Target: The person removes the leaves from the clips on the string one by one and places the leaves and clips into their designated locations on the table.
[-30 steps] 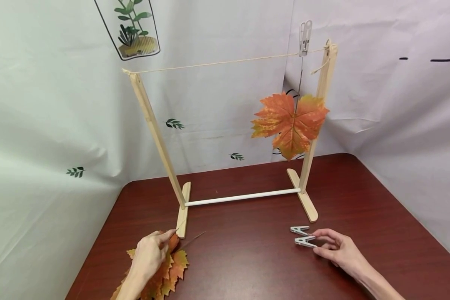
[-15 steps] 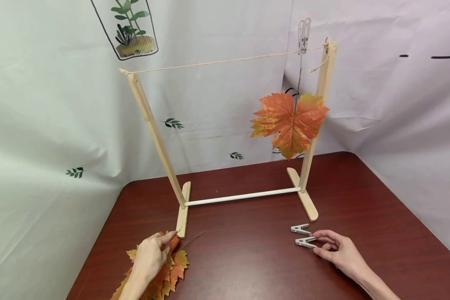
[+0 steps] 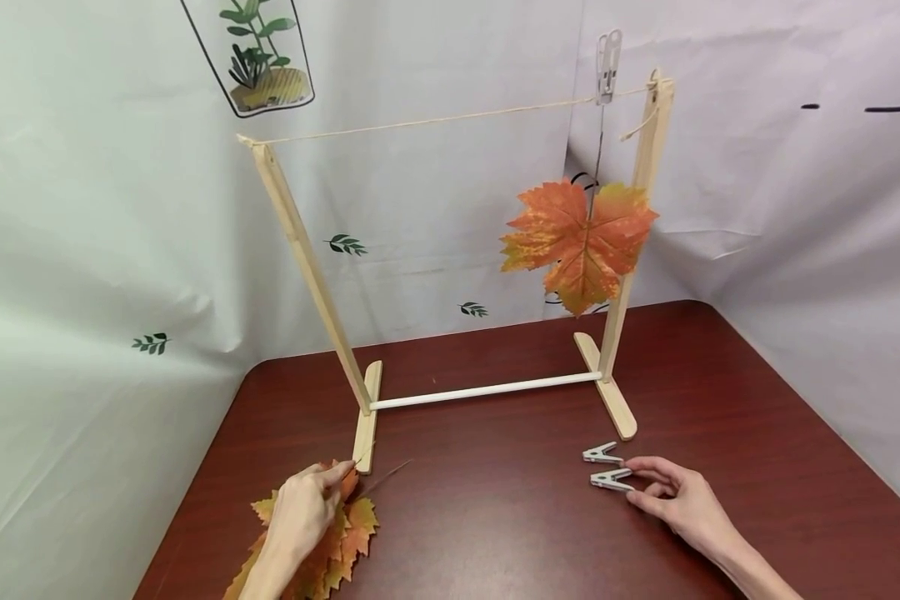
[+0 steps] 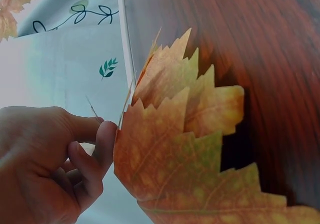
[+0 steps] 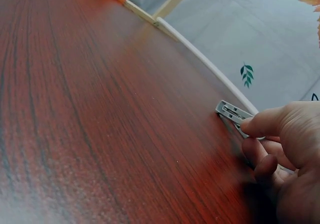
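Observation:
My left hand (image 3: 300, 518) pinches the stem of an orange maple leaf (image 4: 150, 144) at the pile of autumn leaves (image 3: 352, 533) on the table's left side. In the left wrist view a thin stem tip pokes out past the fingertips; the palm side of the grip is partly hidden. On the right, my right hand (image 3: 678, 504) holds the open ends of the nearer grey clothespin (image 3: 609, 481) between thumb and index finger. Just behind it lies a second clothespin (image 3: 602, 453), close to the index fingertip. The right wrist view shows the held clothespin (image 5: 231, 112) against the tabletop.
A wooden frame (image 3: 311, 275) with a white bottom bar (image 3: 487, 392) stands mid-table, a string (image 3: 435, 121) across its top. Near the right post, a white clothespin (image 3: 607, 67) holds a hanging orange leaf (image 3: 585, 242). Pale printed cloth (image 3: 435, 208) surrounds the dark red table (image 3: 480, 500).
Both hands keep nearly the same places and grips. The frame and hanging leaf sit slightly higher in the head view, as the camera tilts a little.

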The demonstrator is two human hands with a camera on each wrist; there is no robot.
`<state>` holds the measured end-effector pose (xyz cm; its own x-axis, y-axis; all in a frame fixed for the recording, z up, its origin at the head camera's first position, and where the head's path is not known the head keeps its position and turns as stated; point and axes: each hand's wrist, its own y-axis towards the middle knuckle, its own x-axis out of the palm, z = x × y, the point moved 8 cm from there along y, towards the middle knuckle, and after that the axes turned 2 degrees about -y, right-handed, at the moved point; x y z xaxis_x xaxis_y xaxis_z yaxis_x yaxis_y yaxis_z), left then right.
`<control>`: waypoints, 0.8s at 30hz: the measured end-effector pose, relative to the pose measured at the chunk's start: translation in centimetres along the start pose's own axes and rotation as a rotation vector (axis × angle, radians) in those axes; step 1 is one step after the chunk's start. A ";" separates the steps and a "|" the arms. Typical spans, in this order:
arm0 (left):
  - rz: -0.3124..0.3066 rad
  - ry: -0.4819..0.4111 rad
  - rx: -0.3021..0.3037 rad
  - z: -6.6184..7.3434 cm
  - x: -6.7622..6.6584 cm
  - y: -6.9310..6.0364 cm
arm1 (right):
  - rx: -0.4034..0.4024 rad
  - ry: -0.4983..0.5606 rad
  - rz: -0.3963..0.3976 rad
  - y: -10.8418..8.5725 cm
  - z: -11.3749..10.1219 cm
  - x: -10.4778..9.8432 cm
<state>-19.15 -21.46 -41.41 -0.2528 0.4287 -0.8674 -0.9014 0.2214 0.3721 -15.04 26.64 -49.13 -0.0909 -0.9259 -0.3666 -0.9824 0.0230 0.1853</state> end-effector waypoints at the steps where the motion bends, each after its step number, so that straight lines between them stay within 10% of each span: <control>1: -0.002 -0.001 0.001 0.0 0.0 0.0 | -0.005 0.000 0.001 0.0 -0.1 0.0; 24: -0.047 -0.049 -0.030 0.9 0.3 1.1 | 0.036 0.033 0.031 -0.6 -1.4 -2.0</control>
<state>-19.93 -20.29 -41.00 -0.1926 0.4611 -0.8662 -0.9223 0.2164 0.3202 -14.07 27.97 -47.26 -0.1161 -0.9364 -0.3312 -0.9845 0.0644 0.1632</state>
